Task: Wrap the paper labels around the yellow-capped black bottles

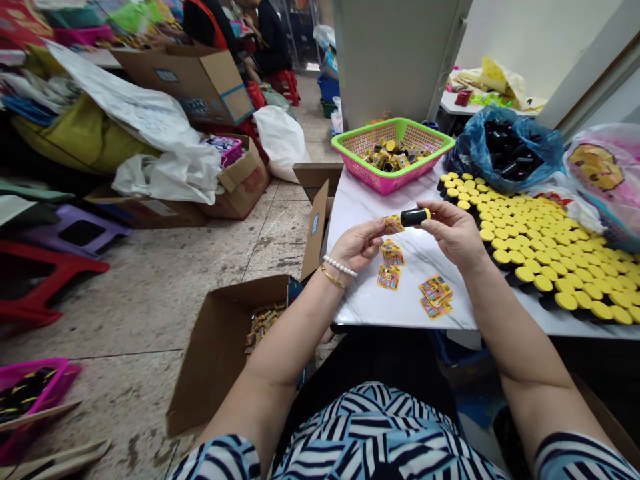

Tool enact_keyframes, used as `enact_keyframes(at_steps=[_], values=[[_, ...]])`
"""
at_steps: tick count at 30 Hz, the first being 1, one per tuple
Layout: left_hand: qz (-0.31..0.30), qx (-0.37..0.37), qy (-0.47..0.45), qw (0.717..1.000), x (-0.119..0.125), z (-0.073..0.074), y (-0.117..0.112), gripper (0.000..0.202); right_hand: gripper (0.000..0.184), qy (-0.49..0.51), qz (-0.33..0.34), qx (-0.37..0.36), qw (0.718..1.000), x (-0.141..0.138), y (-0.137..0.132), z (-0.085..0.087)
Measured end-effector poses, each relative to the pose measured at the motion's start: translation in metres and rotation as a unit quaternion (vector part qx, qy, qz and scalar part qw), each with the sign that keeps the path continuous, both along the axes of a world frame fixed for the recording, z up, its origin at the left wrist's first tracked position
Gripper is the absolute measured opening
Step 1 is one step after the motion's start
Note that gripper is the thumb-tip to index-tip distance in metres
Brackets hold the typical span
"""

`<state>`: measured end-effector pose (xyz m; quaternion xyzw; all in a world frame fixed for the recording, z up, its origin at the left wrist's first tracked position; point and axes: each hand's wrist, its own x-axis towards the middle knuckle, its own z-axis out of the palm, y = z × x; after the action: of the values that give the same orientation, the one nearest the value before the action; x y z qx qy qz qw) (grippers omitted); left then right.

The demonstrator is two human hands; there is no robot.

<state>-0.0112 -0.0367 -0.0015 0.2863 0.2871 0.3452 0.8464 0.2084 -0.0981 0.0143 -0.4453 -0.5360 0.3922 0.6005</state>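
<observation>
My right hand (453,230) pinches a small black cylinder with a yellow cap (415,217) by its capped end, above the white tabletop. In my left hand (360,243), the thumb and fingers close on a yellow printed label (394,225), whose right edge meets or nearly meets the cylinder's black end. Below the left hand, more printed labels (390,267) lie loose on the table. A second small pile of labels (436,295) rests near the table's front edge. To the right stand many yellow-capped black cylinders (560,247), packed upright in rows.
A pink and green basket (390,183) holding labelled cylinders stands at the table's back. Beside it sits a blue plastic bag (500,150) of black pieces. An open cardboard box (215,360) with wrapped pieces is at lower left. Stools (75,227) and sacks crowd the floor; people sit beyond.
</observation>
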Motion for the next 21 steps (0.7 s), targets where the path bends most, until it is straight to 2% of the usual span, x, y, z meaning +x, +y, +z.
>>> enact_keyframes(at_steps=[5,9,12,16,18,21], values=[[0.007,-0.027,-0.038,0.999,-0.001,-0.004,0.003,0.010,0.046,-0.041,-0.008,0.025,0.999,-0.001,0.001,-0.003],[0.001,-0.028,-0.038,0.999,0.000,0.000,0.001,0.009,0.039,-0.076,-0.005,0.075,0.994,-0.004,0.000,-0.003],[-0.002,-0.041,-0.034,0.999,0.001,0.005,-0.002,0.003,0.034,-0.154,-0.030,0.134,0.978,-0.007,-0.003,-0.005],[0.018,-0.055,-0.025,0.998,0.003,0.009,-0.003,0.007,0.035,-0.255,-0.072,0.179,0.947,-0.010,-0.005,-0.008],[0.019,-0.042,-0.014,0.999,0.004,0.007,-0.003,0.006,0.034,-0.248,-0.070,0.175,0.950,-0.012,-0.006,-0.009],[0.020,0.003,0.006,1.000,0.007,0.000,-0.001,0.013,0.031,-0.162,-0.039,0.126,0.978,-0.015,-0.006,-0.010]])
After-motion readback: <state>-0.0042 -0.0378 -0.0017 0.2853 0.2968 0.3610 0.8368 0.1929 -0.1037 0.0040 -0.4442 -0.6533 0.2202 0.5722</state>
